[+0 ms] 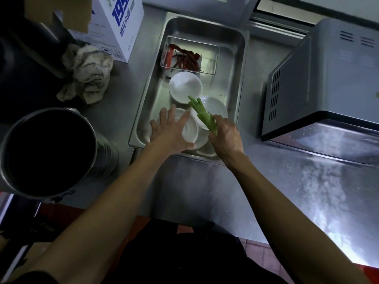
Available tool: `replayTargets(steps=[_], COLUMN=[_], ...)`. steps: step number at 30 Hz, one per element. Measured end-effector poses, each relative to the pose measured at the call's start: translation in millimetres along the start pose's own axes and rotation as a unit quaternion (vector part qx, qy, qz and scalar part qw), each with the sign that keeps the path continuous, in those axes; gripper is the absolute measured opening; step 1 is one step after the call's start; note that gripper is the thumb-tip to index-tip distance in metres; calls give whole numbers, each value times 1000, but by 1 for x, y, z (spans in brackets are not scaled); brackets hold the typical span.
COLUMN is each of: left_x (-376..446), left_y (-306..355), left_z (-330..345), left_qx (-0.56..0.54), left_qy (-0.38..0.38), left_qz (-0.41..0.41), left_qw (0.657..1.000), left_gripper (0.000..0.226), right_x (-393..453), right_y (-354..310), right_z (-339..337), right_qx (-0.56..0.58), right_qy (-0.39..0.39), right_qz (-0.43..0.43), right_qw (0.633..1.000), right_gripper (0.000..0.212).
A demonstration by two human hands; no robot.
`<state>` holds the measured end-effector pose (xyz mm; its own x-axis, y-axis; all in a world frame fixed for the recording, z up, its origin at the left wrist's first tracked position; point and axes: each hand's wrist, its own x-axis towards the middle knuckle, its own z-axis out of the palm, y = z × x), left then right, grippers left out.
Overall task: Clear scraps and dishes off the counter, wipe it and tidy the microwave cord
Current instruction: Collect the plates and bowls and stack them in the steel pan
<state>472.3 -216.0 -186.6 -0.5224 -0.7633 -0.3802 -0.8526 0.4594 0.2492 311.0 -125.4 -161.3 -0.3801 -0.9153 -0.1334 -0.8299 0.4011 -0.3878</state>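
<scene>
Holding a pale green stalk of vegetable scrap (202, 113), the right hand (224, 138) is closed around its thick lower end, and the stalk's long axis runs up and to the left from the fist, its split tips ending over the rim of the far round white bowl (185, 85). The left hand (171, 131) lies spread, fingers apart, flat on the near white ribbed dish (189, 131); whether it grips the dish or only steadies it cannot be told. Both hands work inside the shallow rectangular stainless-steel tray (239, 78), which sits on the brushed steel surface (225, 191). A third white dish (217, 108) lies just right of the stalk, partly under it, and the dishes overlap so that their count is uncertain. Beyond them a clear plastic box (213, 58) holds dried red chillies (185, 59). Removal of the scrap seems to turn on a carry leftward: the large dark steel pot (48, 152) stands well apart to the left, nearer the left hand, though its interior is black and its use as a bin is only a guess. A crumpled grey cloth (87, 73) lies beside a white printed carton (121, 25). The grey microwave oven (324, 78) stands right of the tray; its cord is not visible.
</scene>
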Motion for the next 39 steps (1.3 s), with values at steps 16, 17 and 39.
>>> replayTargets(steps=[16, 17, 39], left_x=[17, 18, 19], left_y=[7, 6, 6], left_z=[20, 21, 36], left_qx=[1, 0, 0], left_qy=[-5, -8, 20], left_qz=[-13, -17, -26], left_qw=[1000, 1000, 999], left_gripper=[118, 118, 120], right_x=[11, 12, 16], right_y=[9, 9, 18], right_z=[-1, 0, 7], right_qx=[39, 39, 51], right_qy=[35, 36, 34], right_qz=[1, -1, -12], right_qw=[999, 999, 998], right_gripper=[38, 38, 39])
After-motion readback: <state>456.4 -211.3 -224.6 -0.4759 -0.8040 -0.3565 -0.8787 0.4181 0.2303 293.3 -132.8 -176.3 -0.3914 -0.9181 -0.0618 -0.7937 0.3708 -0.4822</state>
